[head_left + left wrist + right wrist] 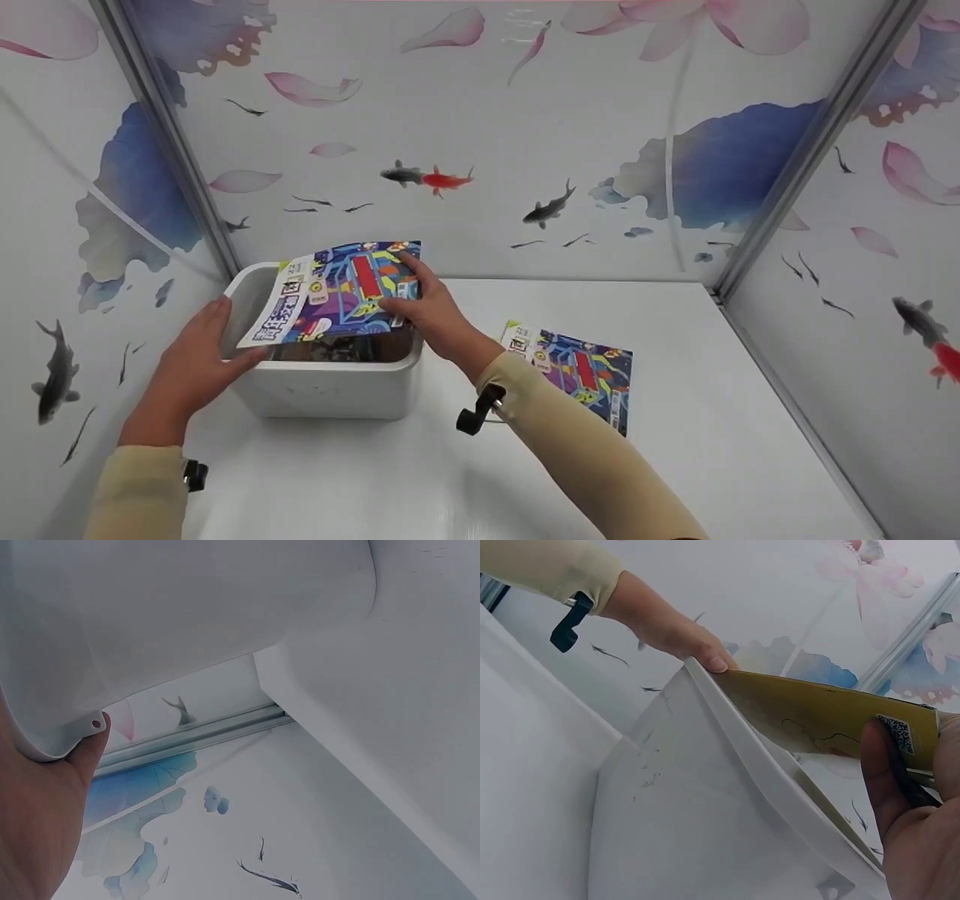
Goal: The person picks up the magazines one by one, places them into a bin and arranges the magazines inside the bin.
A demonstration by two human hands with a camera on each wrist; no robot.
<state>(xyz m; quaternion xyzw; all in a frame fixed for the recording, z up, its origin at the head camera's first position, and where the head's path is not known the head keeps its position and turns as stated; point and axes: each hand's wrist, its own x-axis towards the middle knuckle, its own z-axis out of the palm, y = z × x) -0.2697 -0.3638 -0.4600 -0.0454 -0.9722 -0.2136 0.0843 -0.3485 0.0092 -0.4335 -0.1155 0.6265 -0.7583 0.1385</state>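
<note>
A colourful magazine lies tilted over the mouth of a white plastic bin. My right hand pinches its right edge, with the thumb and a finger showing on the cover. In the right wrist view, the magazine's yellowish underside faces the camera. My left hand rests at the bin's left front corner, fingers along the outside and thumb across the front rim by the magazine's lower corner. Dark and brown contents show under the magazine, too hidden to identify.
A second magazine with the same cover lies on the white table, partly behind my right forearm. Printed wall panels with metal corner posts enclose the table at the back and both sides.
</note>
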